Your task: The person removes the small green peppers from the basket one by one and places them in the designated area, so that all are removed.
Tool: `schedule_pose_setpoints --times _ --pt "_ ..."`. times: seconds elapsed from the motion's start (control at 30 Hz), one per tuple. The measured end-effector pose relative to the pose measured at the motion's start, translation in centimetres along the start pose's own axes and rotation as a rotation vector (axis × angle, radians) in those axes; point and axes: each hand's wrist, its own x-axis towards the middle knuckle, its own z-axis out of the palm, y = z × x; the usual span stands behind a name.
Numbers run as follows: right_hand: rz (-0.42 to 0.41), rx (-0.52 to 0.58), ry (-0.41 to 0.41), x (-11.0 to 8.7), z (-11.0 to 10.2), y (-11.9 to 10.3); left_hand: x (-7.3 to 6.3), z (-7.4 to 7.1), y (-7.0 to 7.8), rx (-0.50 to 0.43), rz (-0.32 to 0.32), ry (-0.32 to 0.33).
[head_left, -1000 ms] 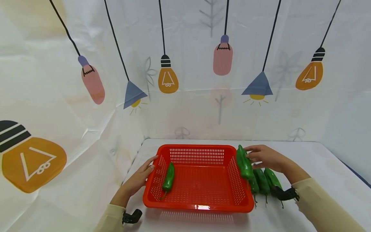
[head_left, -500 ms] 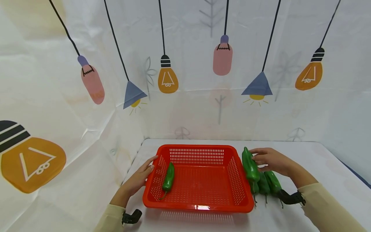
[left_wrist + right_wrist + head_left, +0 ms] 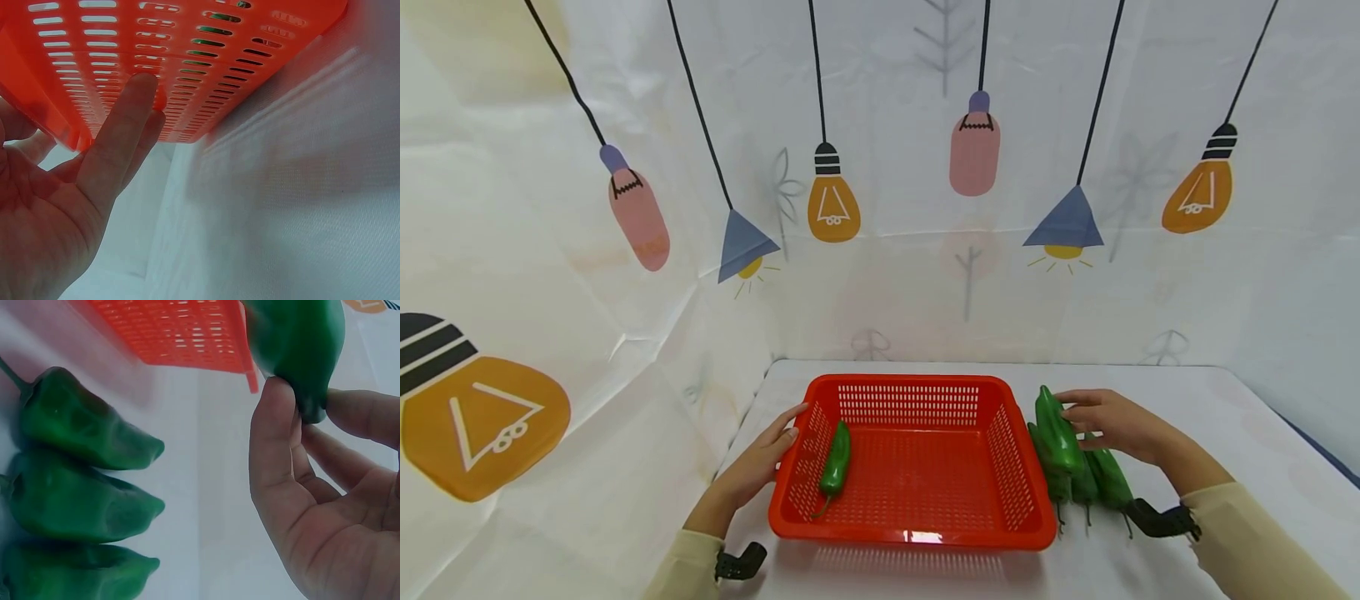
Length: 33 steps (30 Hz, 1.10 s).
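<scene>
My right hand (image 3: pixel 1116 425) pinches a long green pepper (image 3: pixel 1057 435) by its narrow tip, with thumb and fingers. That pepper hangs just right of the red plastic basket (image 3: pixel 917 479) and overlaps the row on the table in the head view. Three more green peppers (image 3: pixel 87 419) lie side by side below it in the right wrist view, their stems pointing the same way. My left hand (image 3: pixel 762 461) holds the basket's left rim, with two fingers (image 3: pixel 119 137) laid along the slotted outer wall. Inside the basket, near its left wall, lies one green pepper (image 3: pixel 836 460).
The basket stands on a white-covered table (image 3: pixel 1180 400). Behind and to the left hangs a white sheet (image 3: pixel 895 300) printed with lamps and bulbs. Each wrist carries a black strap mount (image 3: pixel 741 560) below the sleeve.
My right hand has moved right and slightly down with the pepper, from over the basket's right rim to above the peppers on the table. The left hand and basket have stayed put.
</scene>
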Motion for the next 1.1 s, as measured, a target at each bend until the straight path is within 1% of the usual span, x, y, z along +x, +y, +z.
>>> schedule_pose_setpoints --times 0.23,0.47,0.77,1.1 --pt "-0.017 -0.004 -0.014 -0.4 -0.3 0.4 0.0 0.0 0.1 0.007 -0.002 0.002" --pt "-0.021 -0.007 -0.007 -0.9 -0.6 0.7 0.1 -0.1 -0.1 0.0 0.005 -0.004" --pt "-0.005 -0.032 0.014 -1.4 -1.0 1.4 0.0 -0.1 -0.2 -0.005 0.007 -0.007" --pt "0.027 -0.008 0.031 -1.9 -1.5 2.2 0.1 -0.1 -0.3 -0.013 0.014 -0.018"
